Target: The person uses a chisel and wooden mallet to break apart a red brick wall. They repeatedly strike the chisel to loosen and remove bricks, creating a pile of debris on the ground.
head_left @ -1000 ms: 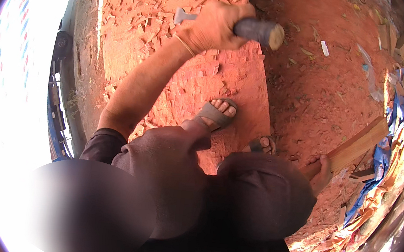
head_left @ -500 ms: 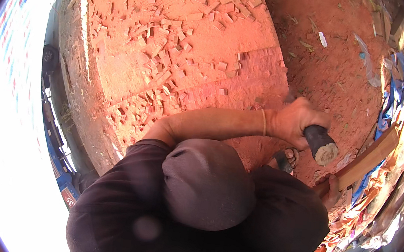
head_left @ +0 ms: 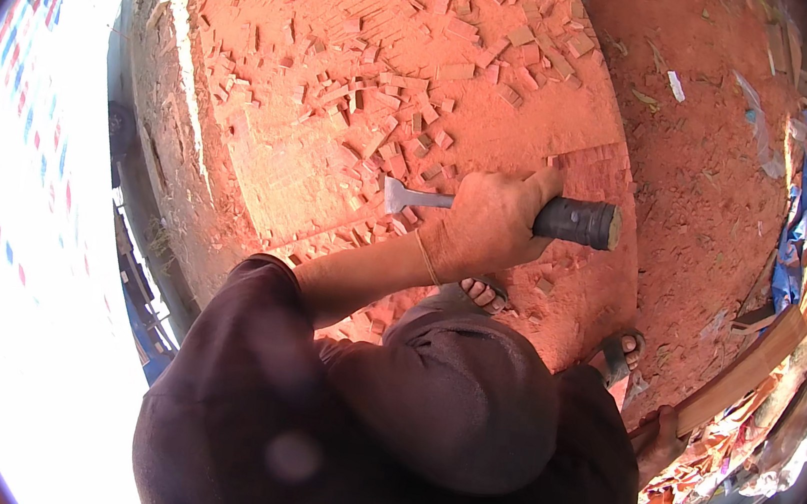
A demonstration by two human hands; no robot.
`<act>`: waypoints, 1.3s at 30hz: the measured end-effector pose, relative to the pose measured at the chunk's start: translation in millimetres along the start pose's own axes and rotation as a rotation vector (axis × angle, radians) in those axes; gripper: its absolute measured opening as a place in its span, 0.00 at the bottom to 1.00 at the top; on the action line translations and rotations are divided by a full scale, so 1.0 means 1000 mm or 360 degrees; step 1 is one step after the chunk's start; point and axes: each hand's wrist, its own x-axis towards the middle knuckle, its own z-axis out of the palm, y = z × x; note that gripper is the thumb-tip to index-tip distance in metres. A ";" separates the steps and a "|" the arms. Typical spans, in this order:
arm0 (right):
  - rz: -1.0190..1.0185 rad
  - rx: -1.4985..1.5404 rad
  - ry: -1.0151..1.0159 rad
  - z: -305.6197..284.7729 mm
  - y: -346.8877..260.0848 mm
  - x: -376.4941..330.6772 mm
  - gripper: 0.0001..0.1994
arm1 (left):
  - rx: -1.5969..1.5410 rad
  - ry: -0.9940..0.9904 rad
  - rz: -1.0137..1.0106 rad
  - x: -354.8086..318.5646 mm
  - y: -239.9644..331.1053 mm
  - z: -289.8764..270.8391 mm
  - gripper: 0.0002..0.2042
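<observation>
My left hand (head_left: 487,224) is shut on a metal tool (head_left: 410,197) with a flat chisel-like head and a thick black handle (head_left: 578,223). It holds the tool level above a red block surface (head_left: 499,133), with the head pointing left. Several red chips (head_left: 392,100) lie scattered on that surface. My right hand (head_left: 660,443) is low on the right, against the lower end of a wooden plank (head_left: 747,370). Whether it grips the plank is too small to tell. My sandalled feet (head_left: 481,294) stand on the red ground below the tool.
A cut vertical face (head_left: 184,155) drops off at the block's left edge. Red earth (head_left: 716,170) with litter and blue plastic scraps (head_left: 789,269) lies to the right. Broken red pieces (head_left: 687,488) pile up at the lower right. My cap and dark shirt fill the lower middle.
My left hand swung the tool from the upper middle down to the right, and it is now back over the block's centre. The view has shifted with my head.
</observation>
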 end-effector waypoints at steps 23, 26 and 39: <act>-0.0366 -0.0413 0.0186 -0.021 0.018 -0.071 0.17 | -0.0042 -0.0065 0.0218 0.011 -0.030 -0.017 0.14; -0.0028 -0.0386 0.0164 -0.014 0.043 -0.085 0.20 | 0.0185 -0.0166 -0.0381 -0.021 -0.094 -0.016 0.10; 0.0213 -0.0076 0.0252 -0.012 0.083 -0.097 0.17 | -0.1239 0.0091 0.1071 0.016 0.084 0.055 0.12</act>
